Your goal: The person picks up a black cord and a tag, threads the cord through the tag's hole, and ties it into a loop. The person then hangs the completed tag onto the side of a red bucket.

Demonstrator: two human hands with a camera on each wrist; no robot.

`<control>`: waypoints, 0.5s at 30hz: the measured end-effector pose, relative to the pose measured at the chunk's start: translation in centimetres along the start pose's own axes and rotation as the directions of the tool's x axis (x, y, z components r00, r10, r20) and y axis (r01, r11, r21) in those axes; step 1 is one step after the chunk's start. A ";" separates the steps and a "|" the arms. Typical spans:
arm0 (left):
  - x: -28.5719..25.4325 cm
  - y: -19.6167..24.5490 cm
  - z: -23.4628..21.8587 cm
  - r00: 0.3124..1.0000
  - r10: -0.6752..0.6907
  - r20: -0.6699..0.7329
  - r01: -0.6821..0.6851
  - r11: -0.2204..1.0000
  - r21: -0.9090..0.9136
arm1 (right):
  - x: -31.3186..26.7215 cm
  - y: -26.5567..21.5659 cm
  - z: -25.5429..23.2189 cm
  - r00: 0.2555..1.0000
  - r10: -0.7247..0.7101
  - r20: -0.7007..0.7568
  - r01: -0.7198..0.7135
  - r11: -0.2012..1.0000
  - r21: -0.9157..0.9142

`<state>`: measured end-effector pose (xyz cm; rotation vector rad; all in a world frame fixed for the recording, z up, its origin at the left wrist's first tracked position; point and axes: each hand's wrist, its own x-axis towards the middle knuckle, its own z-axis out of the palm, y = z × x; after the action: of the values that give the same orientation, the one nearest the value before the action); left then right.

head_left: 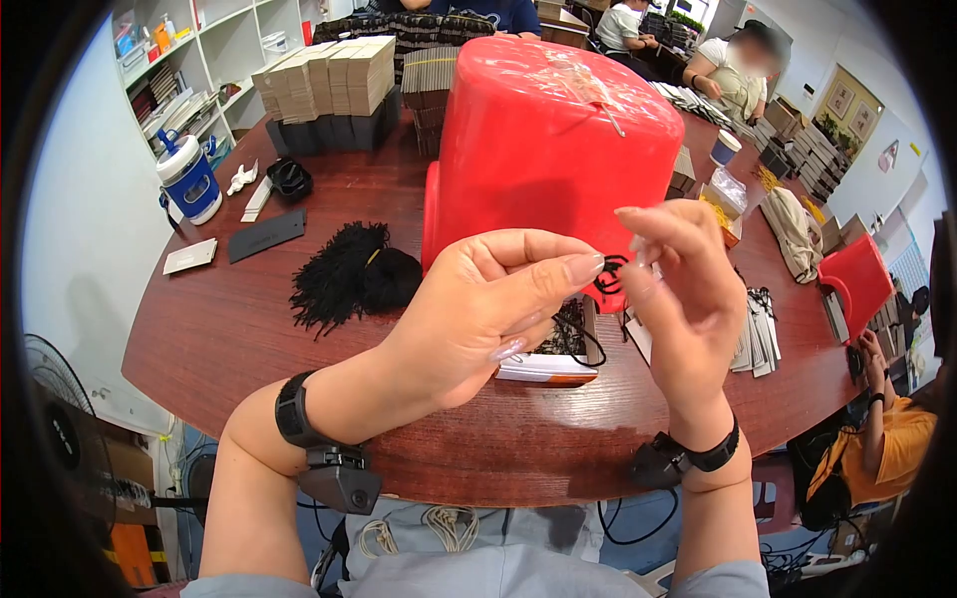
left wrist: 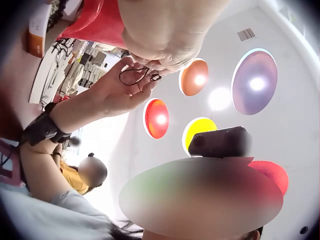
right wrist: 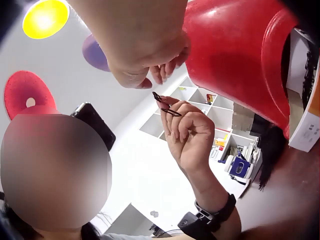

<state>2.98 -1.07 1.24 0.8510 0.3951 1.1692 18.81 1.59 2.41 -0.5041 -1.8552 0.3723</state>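
A small loop of knotted black cord (head_left: 610,281) is pinched between the thumb and index finger of my left hand (head_left: 488,314). In the right wrist view the cord (right wrist: 172,113) sticks up from those fingertips, with its loop hanging beside the fingers. My right hand (head_left: 698,304) is just to the right, its fingers loosely spread and holding nothing; a small gap separates its thumb from the cord in the right wrist view. Below the hands, a shallow white box (head_left: 543,373) contains more black cords, partly hidden by my left hand.
A large red plastic bin (head_left: 558,149) stands right behind the hands. To its left are a bundle of black strands (head_left: 344,269), a dark card (head_left: 267,236) and a blue jug (head_left: 189,184). White tags with black cords (head_left: 760,339) lie right. Other people sit around the table (head_left: 439,463).
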 end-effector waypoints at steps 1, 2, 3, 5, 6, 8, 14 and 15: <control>-0.1 0.2 0.5 0.998 0.014 -0.055 -0.012 0.999 0.038 | 0.0 0.1 0.1 0.985 0.171 -0.004 -0.164 0.953 0.254; -0.1 0.3 0.7 0.994 0.030 -0.109 -0.022 0.997 0.077 | 0.1 0.0 0.0 0.985 0.171 -0.005 -0.164 0.953 0.254; -0.1 0.3 0.7 0.994 0.030 -0.109 -0.022 0.997 0.077 | 0.1 -0.1 -0.1 0.933 0.350 0.078 -0.349 0.838 0.419; 0.0 0.3 0.5 0.995 0.055 -0.083 -0.049 0.996 0.073 | 0.0 0.0 -0.1 0.834 0.506 0.221 -0.530 0.621 0.578; 0.0 0.3 0.5 0.995 0.055 -0.083 -0.049 0.996 0.073 | -0.1 0.1 -0.1 0.834 0.506 0.221 -0.530 0.621 0.577; 0.0 0.2 0.5 0.991 0.092 -0.096 -0.080 0.989 0.124 | -0.3 0.3 -0.1 0.807 0.503 0.309 -0.576 0.554 0.602; 0.1 -0.1 0.4 0.953 0.281 -0.112 -0.231 0.915 0.332 | -0.1 -0.1 -0.3 0.818 0.475 0.326 -0.572 0.603 0.556; 0.2 -0.3 0.3 0.953 0.282 -0.112 -0.231 0.914 0.332 | -0.1 -0.2 -0.3 0.829 0.469 0.305 -0.556 0.630 0.543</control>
<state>3.48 -1.00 1.19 1.1172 0.6273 1.4479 19.10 1.40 2.50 -0.5519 -1.5509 1.3925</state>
